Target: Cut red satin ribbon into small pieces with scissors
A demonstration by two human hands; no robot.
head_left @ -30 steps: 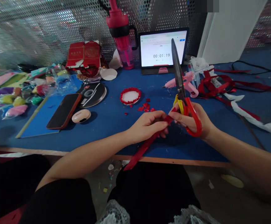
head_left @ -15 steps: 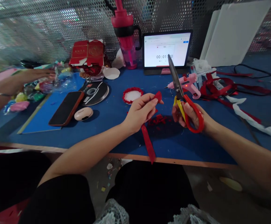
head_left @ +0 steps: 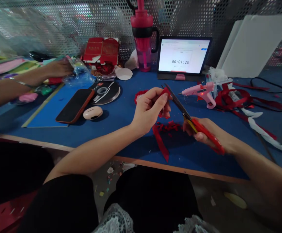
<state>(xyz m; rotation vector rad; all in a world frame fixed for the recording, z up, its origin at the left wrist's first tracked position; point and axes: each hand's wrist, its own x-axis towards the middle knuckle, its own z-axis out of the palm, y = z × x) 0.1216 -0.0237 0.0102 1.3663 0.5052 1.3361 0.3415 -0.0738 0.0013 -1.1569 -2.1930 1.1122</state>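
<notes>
Red ribbon pinched in left hand, right hand gripping red-handled scissors, tips touching ribbon

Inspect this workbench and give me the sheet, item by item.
Surface: blue table, with an orange-brown front edge.
Job's things: red-handled scissors, tips at a red ribbon piece; red ribbon strip and red ribbon snippets lie below the hands.
Clutter: phone, black spool, earbud case, pink glue gun.
Hands: left hand pinches the red ribbon piece; right hand grips the scissors.
Cables: black cable, far right.
Surroundings: perforated metal screen, tablet showing 00:01:20, co-worker's hand at left.
</notes>
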